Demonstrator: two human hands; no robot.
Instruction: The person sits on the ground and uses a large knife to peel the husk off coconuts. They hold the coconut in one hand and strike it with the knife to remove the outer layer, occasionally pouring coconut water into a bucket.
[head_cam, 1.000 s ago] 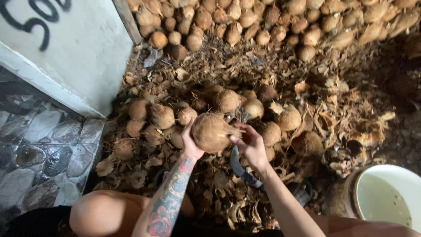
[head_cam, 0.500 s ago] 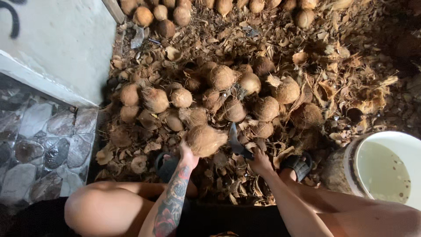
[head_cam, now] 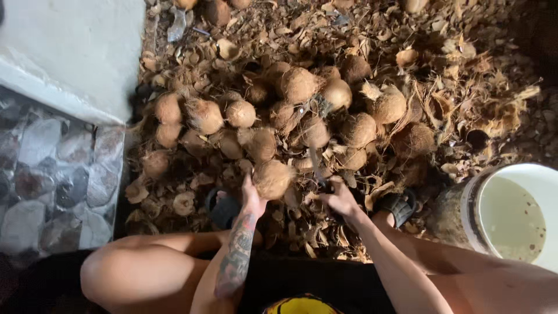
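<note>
Fingers (head_cam: 251, 187) grip husked coconut (head_cam: 273, 179).

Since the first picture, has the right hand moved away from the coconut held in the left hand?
Yes. The right hand has left the coconut and dropped lower right, toward the white bucket, now gripping a blade handle; the left hand keeps the coconut.
</note>
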